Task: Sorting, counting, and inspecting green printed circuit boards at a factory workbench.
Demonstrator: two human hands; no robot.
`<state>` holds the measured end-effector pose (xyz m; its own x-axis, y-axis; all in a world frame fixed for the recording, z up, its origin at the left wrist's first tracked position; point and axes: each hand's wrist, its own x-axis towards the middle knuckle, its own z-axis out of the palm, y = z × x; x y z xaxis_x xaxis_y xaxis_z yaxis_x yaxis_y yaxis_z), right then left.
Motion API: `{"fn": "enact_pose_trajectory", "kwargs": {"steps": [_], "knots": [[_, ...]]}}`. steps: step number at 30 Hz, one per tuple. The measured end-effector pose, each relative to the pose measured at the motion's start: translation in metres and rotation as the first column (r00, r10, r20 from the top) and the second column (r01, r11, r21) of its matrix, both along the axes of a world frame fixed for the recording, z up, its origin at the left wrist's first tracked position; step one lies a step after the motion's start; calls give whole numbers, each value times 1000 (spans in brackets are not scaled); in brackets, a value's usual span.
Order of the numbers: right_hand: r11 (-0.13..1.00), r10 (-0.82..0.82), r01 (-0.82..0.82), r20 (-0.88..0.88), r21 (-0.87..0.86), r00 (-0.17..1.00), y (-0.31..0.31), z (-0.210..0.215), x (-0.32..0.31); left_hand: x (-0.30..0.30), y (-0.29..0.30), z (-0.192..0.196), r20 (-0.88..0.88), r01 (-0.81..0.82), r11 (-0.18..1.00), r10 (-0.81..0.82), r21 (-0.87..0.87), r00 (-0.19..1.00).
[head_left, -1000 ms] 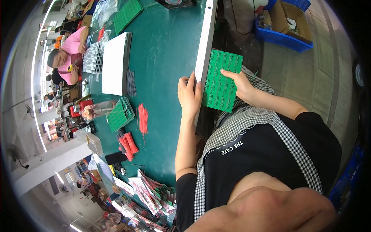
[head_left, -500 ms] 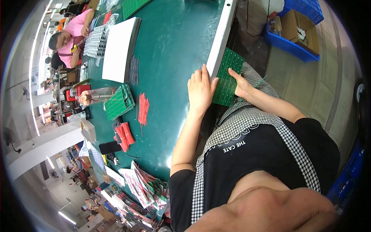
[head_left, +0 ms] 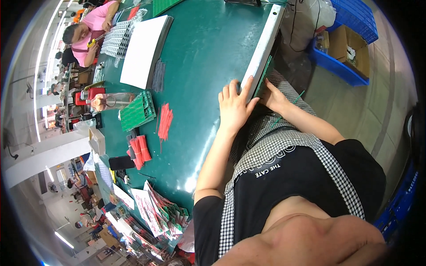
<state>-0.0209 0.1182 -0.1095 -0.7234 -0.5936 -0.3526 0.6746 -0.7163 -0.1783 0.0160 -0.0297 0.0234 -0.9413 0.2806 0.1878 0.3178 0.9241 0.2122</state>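
Observation:
A green circuit board panel (head_left: 265,75) stands nearly edge-on along the outer side of the table's white metal edge strip (head_left: 262,51). My right hand (head_left: 274,98) grips the panel from the side away from the table; its fingers are partly hidden. My left hand (head_left: 235,106) rests with fingers stretched out over the table edge, its thumb reaching down next to the panel's near end. A thin green strip (head_left: 277,120) lies on the checked apron over my lap, and another green strip (head_left: 301,95) sticks out beyond my right wrist.
Red wires (head_left: 164,122), a red wire bundle (head_left: 141,150), stacked green boards (head_left: 138,111), a bottle (head_left: 112,101), a white sheet stack (head_left: 144,53) and a phone (head_left: 121,163) lie on the green table. A blue crate (head_left: 339,66) with a carton stands at right. Across sits a person in pink (head_left: 95,20).
The green panel has turned from showing its broad face to nearly edge-on against the table edge. My right hand has tilted with it; my left hand has shifted slightly along the edge.

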Motion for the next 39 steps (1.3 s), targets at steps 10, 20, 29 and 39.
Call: {"fn": "enact_pose_trajectory", "kwargs": {"steps": [10, 20, 29, 39], "knots": [[691, -197, 449, -449, 567, 871, 51, 84, 17, 7, 22, 4, 132, -20, 824, -67, 566, 989], [882, -262, 416, -506, 221, 822, 96, 91, -1, 24, 26, 5, 376, -237, 789, 9, 567, 927], [975, -215, 204, -621, -90, 753, 41, 91, -1, 15, 49, -1, 509, -537, 172, -638, 826, 578], [913, -102, 323, -629, 248, 771, 48, 96, 14, 25, 55, -17, 546, -685, 11, -612, 729, 571]]}}
